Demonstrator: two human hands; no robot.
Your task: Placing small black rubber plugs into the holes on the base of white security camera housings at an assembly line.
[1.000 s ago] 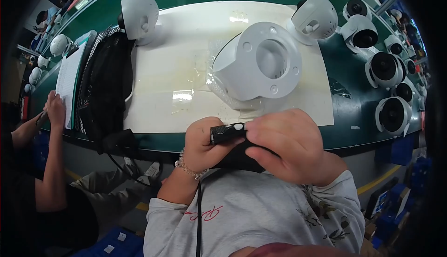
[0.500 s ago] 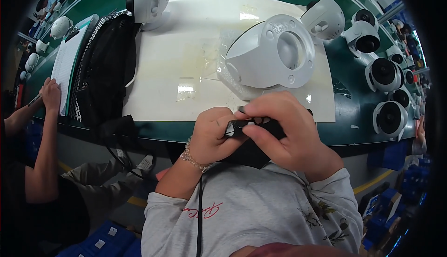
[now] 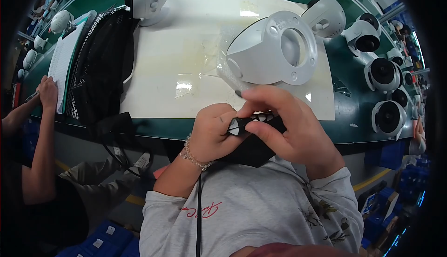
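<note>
Near the front edge of the table, my left hand (image 3: 210, 127) is closed around one end of a small black object with a pale hexagon pattern (image 3: 244, 125). What it is I cannot make out; a light grey tip shows beside the left fingers. My right hand (image 3: 295, 129) pinches its other end, thumb along the near side and index finger raised and bent above it. Black material (image 3: 253, 151) hangs beneath both hands. Just beyond them a large white camera-like housing with a round opening (image 3: 253, 57) rests on bubble wrap (image 3: 222, 64).
A white sheet (image 3: 163, 52) covers the middle of the green table. On the left lie a black mesh bag (image 3: 104, 61) and a clipboard (image 3: 70, 57), where another person's hand (image 3: 47, 92) holds a pen. White cameras with black fronts (image 3: 389, 117) crowd the right side.
My right index finger has lifted slightly off the black object, and my thumb has slid a little along it. The white housing appears tilted a bit differently.
</note>
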